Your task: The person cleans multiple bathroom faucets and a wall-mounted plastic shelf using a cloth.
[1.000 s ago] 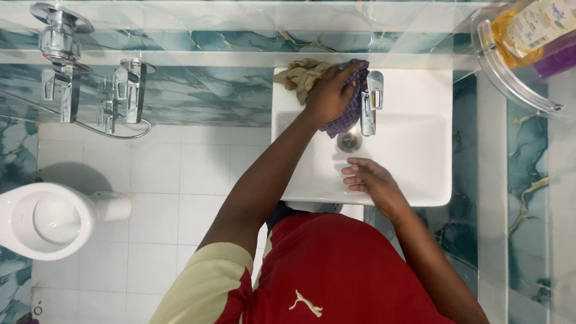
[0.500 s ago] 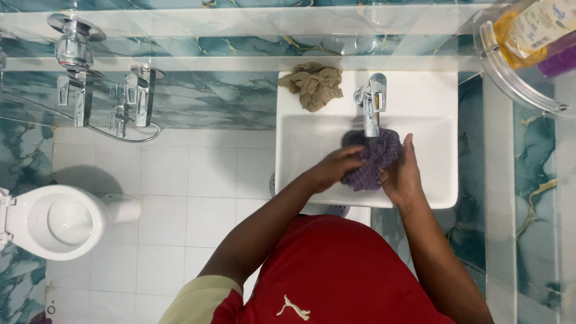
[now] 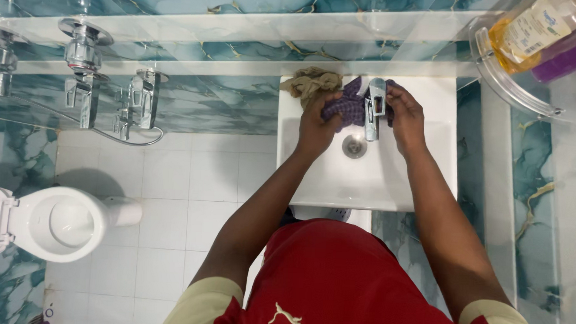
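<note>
Purple checked cloth: bunched against the chrome tap at the back of the white sink, left hand with fingers closed on it, right hand with fingers curled round the tap's other side, on the cloth's end. Beige rag: crumpled on the sink's back ledge, touching the cloth. Drain: just below the tap, between the wrists.

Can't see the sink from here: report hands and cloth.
Left hand and right hand both on purple cloth, wrapped behind tap. Beige rag lies beside, touching.
</note>
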